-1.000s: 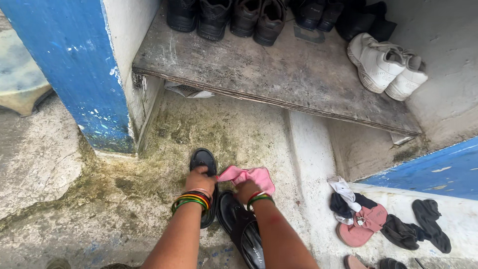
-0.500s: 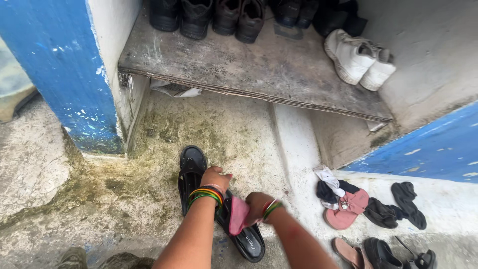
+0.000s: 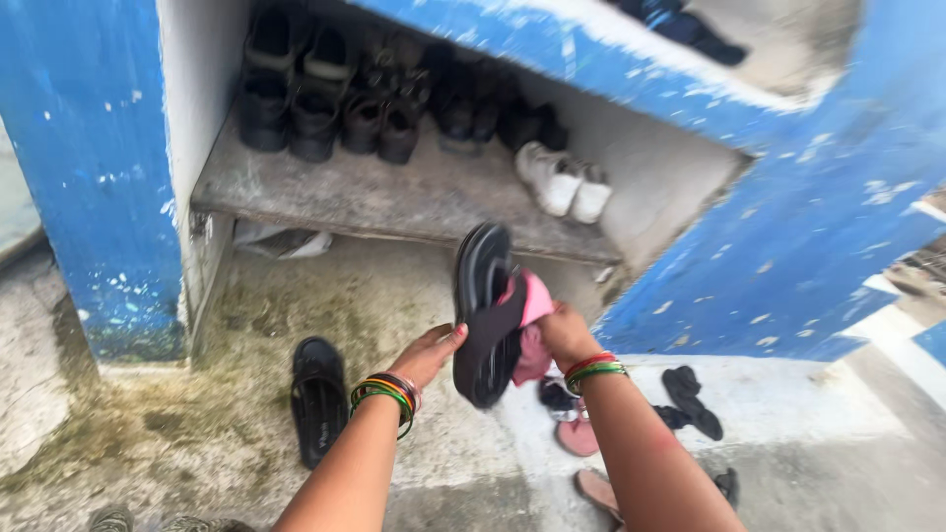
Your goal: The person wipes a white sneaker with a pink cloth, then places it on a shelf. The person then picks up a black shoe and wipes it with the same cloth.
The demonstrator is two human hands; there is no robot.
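Observation:
My right hand (image 3: pixel 567 333) holds a black sandal (image 3: pixel 485 313) up off the ground, sole turned toward me, together with a pink cloth (image 3: pixel 533 330) pressed against it. My left hand (image 3: pixel 430 353) touches the sandal's lower left edge with the fingers spread. Both wrists wear coloured bangles. The matching black sandal (image 3: pixel 318 397) lies on the dirty concrete floor at lower left.
A concrete shelf (image 3: pixel 394 202) in a blue-painted niche holds several dark shoes (image 3: pixel 340 99) and a white pair (image 3: pixel 565 180). Black and pink sandals (image 3: pixel 631 419) lie scattered on the floor to the right. A blue wall (image 3: pixel 89 167) stands at left.
The sandal that lay on the floor under my hands has been lifted up in front of the shelf, with the pink cloth against it. The view has tilted upward.

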